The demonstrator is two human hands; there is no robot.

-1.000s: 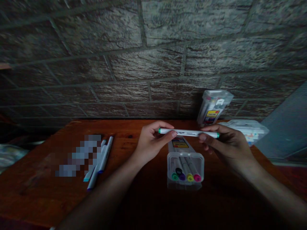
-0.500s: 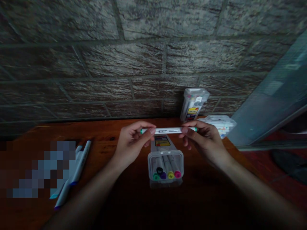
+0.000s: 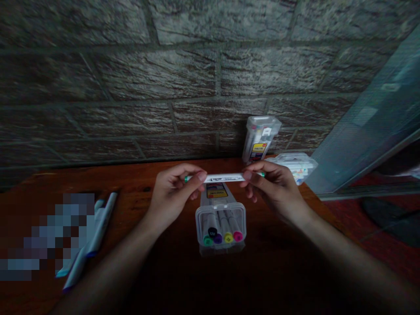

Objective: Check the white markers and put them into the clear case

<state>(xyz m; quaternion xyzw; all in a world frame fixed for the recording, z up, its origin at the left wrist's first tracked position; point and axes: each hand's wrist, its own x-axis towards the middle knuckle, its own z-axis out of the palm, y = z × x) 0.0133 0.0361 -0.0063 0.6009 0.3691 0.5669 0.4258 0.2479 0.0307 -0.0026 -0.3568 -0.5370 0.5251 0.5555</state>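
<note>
A white marker (image 3: 225, 177) with green ends is held level between my two hands. My left hand (image 3: 177, 188) pinches it near its left end, thumb on the near side. Near the right end, my right hand (image 3: 274, 186) grips it the same way. Just below the marker, a clear plastic marker case (image 3: 197, 225) lies on the table with its open end toward me. Several markers sit inside, their end caps black, green, purple, yellow and pink. A yellow label (image 3: 216, 190) shows on the case behind the marker.
A filled upright marker case (image 3: 261, 138) stands against the stone wall (image 3: 193, 74). Beside it is another clear plastic box (image 3: 297, 166). Loose markers (image 3: 102, 223) lie on the wooden table (image 3: 108, 175) at left, partly behind a blurred patch. A grey frame (image 3: 361, 113) rises at right.
The whole view has shifted slightly, so everything appears a little further left. Both hands keep the same hold on the marker, which stays level.
</note>
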